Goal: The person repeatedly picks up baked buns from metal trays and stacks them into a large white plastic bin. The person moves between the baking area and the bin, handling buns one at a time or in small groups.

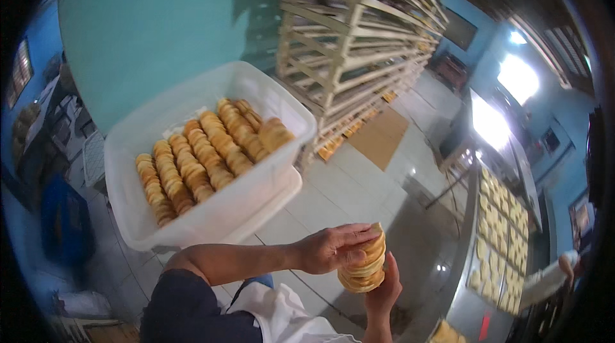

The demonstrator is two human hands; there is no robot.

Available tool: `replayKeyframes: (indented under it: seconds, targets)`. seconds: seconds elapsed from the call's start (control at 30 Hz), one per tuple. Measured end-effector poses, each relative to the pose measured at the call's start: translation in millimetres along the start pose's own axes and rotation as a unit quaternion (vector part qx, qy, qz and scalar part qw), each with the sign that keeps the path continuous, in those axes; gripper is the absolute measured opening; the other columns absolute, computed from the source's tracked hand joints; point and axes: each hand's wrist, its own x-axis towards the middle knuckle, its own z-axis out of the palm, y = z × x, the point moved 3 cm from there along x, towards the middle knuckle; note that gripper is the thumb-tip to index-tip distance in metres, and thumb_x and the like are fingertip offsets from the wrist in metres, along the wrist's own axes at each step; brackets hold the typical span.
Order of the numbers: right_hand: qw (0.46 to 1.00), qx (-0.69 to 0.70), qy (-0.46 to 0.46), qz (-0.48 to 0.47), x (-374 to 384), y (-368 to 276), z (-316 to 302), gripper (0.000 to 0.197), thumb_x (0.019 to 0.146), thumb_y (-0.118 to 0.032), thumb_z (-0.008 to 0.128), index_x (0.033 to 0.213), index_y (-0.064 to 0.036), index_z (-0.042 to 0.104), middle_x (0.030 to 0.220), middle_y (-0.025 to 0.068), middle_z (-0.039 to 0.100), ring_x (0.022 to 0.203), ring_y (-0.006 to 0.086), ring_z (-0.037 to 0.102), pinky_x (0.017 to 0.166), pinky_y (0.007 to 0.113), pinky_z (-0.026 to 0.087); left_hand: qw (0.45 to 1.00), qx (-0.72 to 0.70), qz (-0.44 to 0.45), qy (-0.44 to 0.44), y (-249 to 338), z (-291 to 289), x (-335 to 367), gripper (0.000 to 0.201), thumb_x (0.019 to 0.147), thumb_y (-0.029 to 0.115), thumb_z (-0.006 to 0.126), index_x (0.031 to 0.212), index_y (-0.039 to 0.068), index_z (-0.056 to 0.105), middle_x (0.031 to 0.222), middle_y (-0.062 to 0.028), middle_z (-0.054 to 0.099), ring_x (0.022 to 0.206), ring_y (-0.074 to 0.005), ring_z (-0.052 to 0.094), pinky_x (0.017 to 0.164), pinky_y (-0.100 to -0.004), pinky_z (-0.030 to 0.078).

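Note:
Between my two hands is a stack of round, flat, golden baked breads (362, 272), held in front of my body above the tiled floor. My left hand (328, 250) is closed over the upper left side of the stack, with its fingers across the top. From the right and below, my right hand (386, 288) grips the same stack; some of its fingers are hidden behind the breads. To the left stands a large whitish plastic bin (144, 221), with several leaning rows of similar breads (214, 138) inside.
A wooden slatted rack (346, 55) stands behind the bin, with flat cardboard (380, 137) on the floor beside it. At the right, a metal table (462, 292) bears trays of pale dough pieces (503, 234). Another person's arm (544, 279) reaches in at the far right. A blue container (67, 221) sits left.

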Motion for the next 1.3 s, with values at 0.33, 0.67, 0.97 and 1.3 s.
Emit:
replayKeyframes:
  seconds: [0.33, 0.67, 0.97, 1.3]
  targets:
    - [0.878, 0.296, -0.374, 0.025, 310.3, -99.5, 341.3, 0.084, 0.088, 0.008, 0.064, 0.156, -0.0043, 0.016, 0.134, 0.0166, 0.054, 0.119, 0.0237, 0.058, 0.097, 0.035, 0.051, 0.916, 0.270, -0.052, 0.291, -82.1, -376.0, 31.1, 0.055, 0.093, 0.039, 0.068, 0.129, -0.001, 0.058, 0.130, -0.0230, 0.059, 0.122, -0.0369, 0.056, 0.105, -0.0422, 0.043]
    - [0.891, 0.125, -0.384, 0.206, 413.7, -56.5, 509.3, 0.063, 0.095, -0.008, 0.065, 0.148, -0.0043, 0.031, 0.105, 0.0180, 0.063, 0.086, 0.0250, 0.067, 0.073, 0.042, 0.060, 0.879, 0.179, -0.286, 0.336, -269.3, -514.0, 11.4, 0.045, 0.102, 0.041, 0.055, 0.123, 0.003, 0.066, 0.111, -0.0174, 0.071, 0.104, -0.0265, 0.067, 0.090, -0.0375, 0.050]
    - [0.879, -0.293, -0.377, -0.011, 421.4, -48.8, 513.5, 0.038, 0.096, -0.021, 0.061, 0.131, -0.0070, 0.058, 0.106, 0.0163, 0.069, 0.089, 0.0232, 0.068, 0.079, 0.037, 0.055, 0.860, 0.116, -0.417, 0.270, -331.1, -511.5, 8.5, 0.050, 0.102, 0.047, 0.048, 0.131, 0.008, 0.063, 0.121, -0.0199, 0.067, 0.113, -0.0333, 0.063, 0.096, -0.0426, 0.048]
    - [0.973, 0.034, -0.228, -0.018, 339.0, -62.7, 315.3, 0.025, 0.096, -0.014, 0.066, 0.119, -0.0047, 0.067, 0.102, 0.0094, 0.070, 0.074, 0.0136, 0.064, 0.068, 0.029, 0.053, 0.864, 0.115, -0.350, 0.342, -354.7, -518.7, -0.1, 0.049, 0.097, 0.043, 0.059, 0.124, 0.001, 0.064, 0.116, -0.0151, 0.068, 0.110, -0.0271, 0.063, 0.096, -0.0404, 0.048]
